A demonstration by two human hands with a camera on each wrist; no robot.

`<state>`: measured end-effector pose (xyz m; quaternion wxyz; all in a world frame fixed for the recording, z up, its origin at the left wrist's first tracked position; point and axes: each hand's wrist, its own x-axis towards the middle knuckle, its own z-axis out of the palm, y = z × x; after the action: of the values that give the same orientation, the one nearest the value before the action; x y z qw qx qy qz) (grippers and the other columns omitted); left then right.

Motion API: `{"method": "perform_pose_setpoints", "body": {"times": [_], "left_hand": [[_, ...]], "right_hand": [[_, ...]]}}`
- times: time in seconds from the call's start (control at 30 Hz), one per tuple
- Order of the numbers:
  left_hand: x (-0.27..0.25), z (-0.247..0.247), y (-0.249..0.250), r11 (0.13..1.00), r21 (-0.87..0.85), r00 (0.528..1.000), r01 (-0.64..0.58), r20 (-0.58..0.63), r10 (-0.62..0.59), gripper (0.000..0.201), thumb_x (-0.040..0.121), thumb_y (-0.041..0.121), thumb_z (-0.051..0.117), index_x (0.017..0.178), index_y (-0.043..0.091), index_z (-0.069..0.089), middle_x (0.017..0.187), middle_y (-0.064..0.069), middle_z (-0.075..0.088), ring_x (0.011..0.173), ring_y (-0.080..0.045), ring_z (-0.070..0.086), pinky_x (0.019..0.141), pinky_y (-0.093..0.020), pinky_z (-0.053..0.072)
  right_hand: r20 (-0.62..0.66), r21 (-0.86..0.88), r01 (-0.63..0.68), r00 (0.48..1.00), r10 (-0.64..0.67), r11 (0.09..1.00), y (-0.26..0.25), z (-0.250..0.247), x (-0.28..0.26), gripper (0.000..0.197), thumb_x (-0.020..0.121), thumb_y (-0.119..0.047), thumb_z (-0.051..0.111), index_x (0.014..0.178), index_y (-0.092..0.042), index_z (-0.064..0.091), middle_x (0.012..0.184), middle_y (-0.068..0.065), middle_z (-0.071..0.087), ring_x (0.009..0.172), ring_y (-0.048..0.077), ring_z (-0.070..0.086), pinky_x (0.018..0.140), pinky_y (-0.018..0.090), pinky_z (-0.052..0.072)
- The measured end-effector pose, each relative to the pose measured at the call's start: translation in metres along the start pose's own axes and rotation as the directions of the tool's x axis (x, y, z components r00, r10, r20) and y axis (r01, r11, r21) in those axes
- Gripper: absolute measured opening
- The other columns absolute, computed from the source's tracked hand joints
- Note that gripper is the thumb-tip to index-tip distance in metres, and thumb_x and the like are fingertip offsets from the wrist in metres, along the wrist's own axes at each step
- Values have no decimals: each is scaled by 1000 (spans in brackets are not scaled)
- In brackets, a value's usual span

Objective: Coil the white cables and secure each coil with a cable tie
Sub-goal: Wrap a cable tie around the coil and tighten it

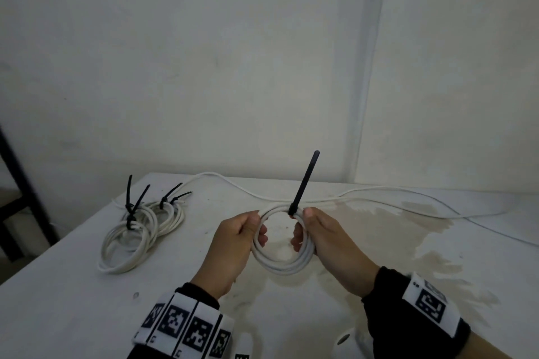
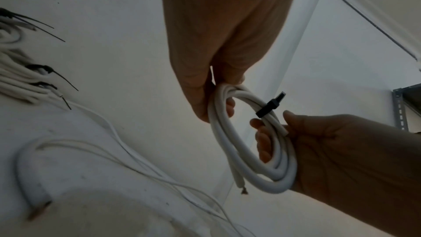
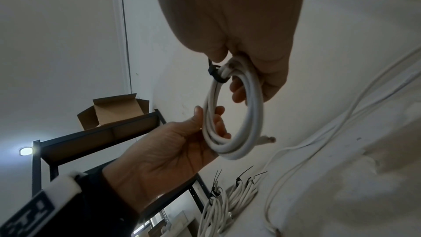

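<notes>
Between both hands, white coil with black cable tie, left fingers and right fingers curled around its sides.

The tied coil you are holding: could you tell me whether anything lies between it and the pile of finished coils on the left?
Nothing visible does. Both hands, left hand and right hand, hold the tied coil above the table. The bare tabletop lies between it and the finished coils; the loose cables run behind and to the right.
</notes>
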<state>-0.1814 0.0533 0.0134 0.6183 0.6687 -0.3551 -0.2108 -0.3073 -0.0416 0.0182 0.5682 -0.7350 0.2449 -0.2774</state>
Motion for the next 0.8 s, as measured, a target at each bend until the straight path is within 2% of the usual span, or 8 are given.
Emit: {"method": "perform_pose_setpoints", "body": {"times": [0.1, 0.17, 0.33, 0.43, 0.57, 0.63, 0.7, 0.8], "left_hand": [[4, -7, -6, 998, 60, 1000, -17, -17, 18, 29, 97, 17, 41, 81, 12, 64, 72, -3, 62, 70, -19, 60, 81, -40, 52], [6, -10, -8, 996, 83, 999, -25, -21, 27, 26, 97, 18, 42, 87, 10, 65, 73, -2, 63, 72, -18, 61, 84, -42, 52], [12, -22, -12, 988, 143, 998, -59, 1, 60, 26, 96, 16, 44, 107, 2, 63, 74, 1, 62, 72, -14, 62, 82, -34, 52], [17, -37, -17, 992, 125, 1000, -20, -20, 23, 27, 96, 16, 43, 104, 0, 63, 74, 0, 62, 70, -12, 61, 78, -31, 52], [20, -56, -25, 996, 86, 998, 30, -50, -25, 24, 96, 16, 43, 104, 5, 63, 75, -1, 63, 68, -13, 61, 78, -33, 51], [22, -70, -28, 996, 77, 997, 39, -66, -33, 23, 96, 14, 42, 105, 6, 62, 75, -3, 63, 67, -14, 60, 75, -31, 51], [25, -89, -31, 996, 68, 993, 52, -111, -44, 23, 97, 12, 40, 102, 5, 61, 75, -6, 61, 66, -16, 58, 65, -23, 52], [28, -125, -34, 994, 86, 974, 72, -221, -52, 29, 98, 11, 37, 85, 5, 62, 70, -9, 58, 61, -17, 55, 51, -12, 49]], "right_hand": [[8, 17, -9, 1000, 9, 1000, -1, 11, 6, 25, 100, -28, 30, 108, -21, 52, 93, -3, 57, 83, 5, 58, 74, 16, 46], [23, 9, -11, 1000, 10, 1000, 1, 18, 10, 21, 100, -27, 31, 115, -25, 46, 99, -5, 55, 91, 4, 56, 79, 17, 45], [94, 3, -70, 993, 70, 998, 6, 26, 18, 22, 98, -29, 36, 120, -28, 42, 116, -4, 55, 109, 8, 52, 99, 28, 41], [137, -25, -78, 987, 80, 997, 5, 34, 25, 28, 96, -32, 42, 124, -30, 44, 121, -6, 56, 114, 10, 52, 105, 35, 39], [217, -72, -96, 970, 109, 993, 0, 46, 35, 25, 96, -32, 44, 120, -37, 44, 121, -16, 54, 117, 5, 50, 107, 31, 38], [266, -113, -116, 953, 143, 987, -3, 52, 39, 37, 95, -37, 44, 132, -34, 39, 129, -15, 49, 122, 4, 46, 109, 30, 34], [262, -145, -150, 947, 185, 978, -3, 55, 43, 52, 94, -41, 44, 142, -29, 29, 134, -11, 45, 125, 8, 44, 111, 34, 33], [267, -167, -187, 937, 227, 968, 3, 58, 51, 54, 92, -42, 45, 142, -27, 28, 123, -13, 48, 122, 10, 46, 110, 36, 34]]}}
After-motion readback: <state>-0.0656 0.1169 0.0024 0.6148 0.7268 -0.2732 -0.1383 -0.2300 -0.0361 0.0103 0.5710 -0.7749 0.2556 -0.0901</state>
